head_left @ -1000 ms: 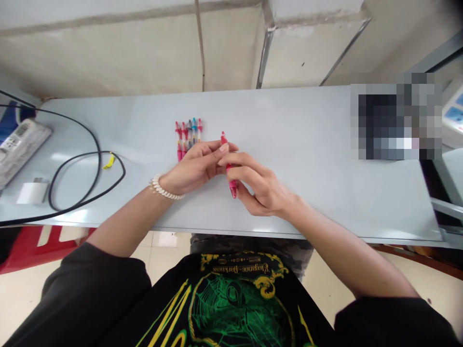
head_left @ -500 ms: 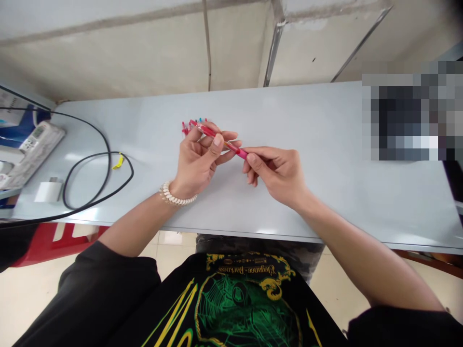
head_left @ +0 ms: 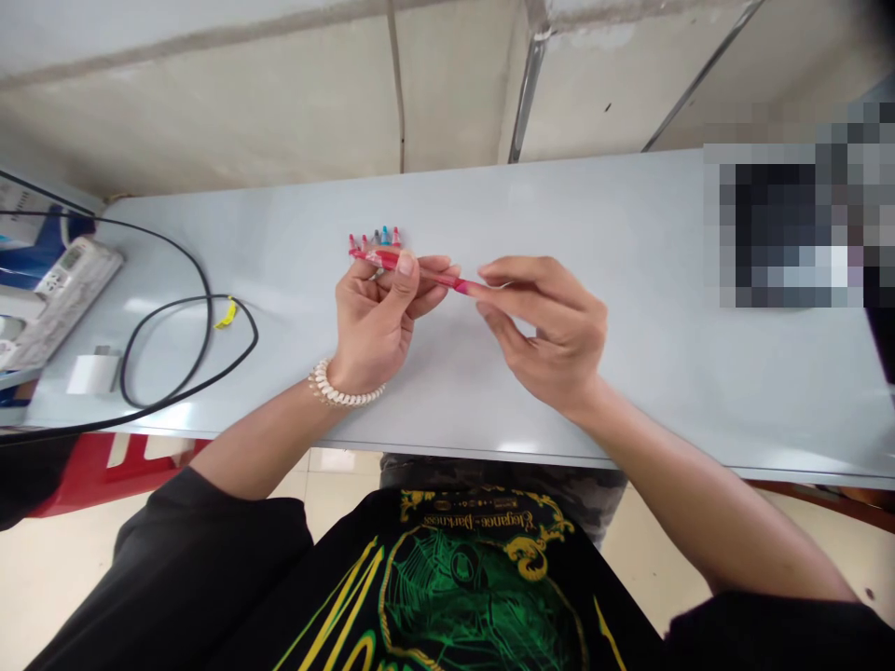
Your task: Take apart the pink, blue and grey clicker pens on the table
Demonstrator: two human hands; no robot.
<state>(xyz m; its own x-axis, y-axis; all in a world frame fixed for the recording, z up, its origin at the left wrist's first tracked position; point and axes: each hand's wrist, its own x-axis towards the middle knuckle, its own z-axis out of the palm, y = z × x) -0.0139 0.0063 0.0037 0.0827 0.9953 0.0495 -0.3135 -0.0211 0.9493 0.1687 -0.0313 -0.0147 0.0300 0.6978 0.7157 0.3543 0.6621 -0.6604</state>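
A slim red-pink pen (head_left: 437, 277) lies slantwise across my left hand (head_left: 381, 312), its clear and red end up toward the left. My left thumb presses it against the fingers, so this hand is closed on it. Near the pen's darker pink lower end is my right hand (head_left: 552, 326), with thumb and fingers apart. One right fingertip meets that end or nearly does; I cannot tell whether it presses. Behind my left hand, several pens with red, grey and blue tops (head_left: 384, 236) lie on the table, their lower parts hidden by the hand.
The pale grey table (head_left: 650, 373) runs along a wall. At left a black cable (head_left: 210, 326) with a yellow tag loops beside a white adapter (head_left: 93, 373) and a power strip (head_left: 66, 289). A blurred-out patch covers the right rear. A red stool (head_left: 104, 475) stands below.
My right thumb and fingers have spread from their pinch on the pen's lower end. The pen now lies flatter in my left hand, which has shifted slightly left.
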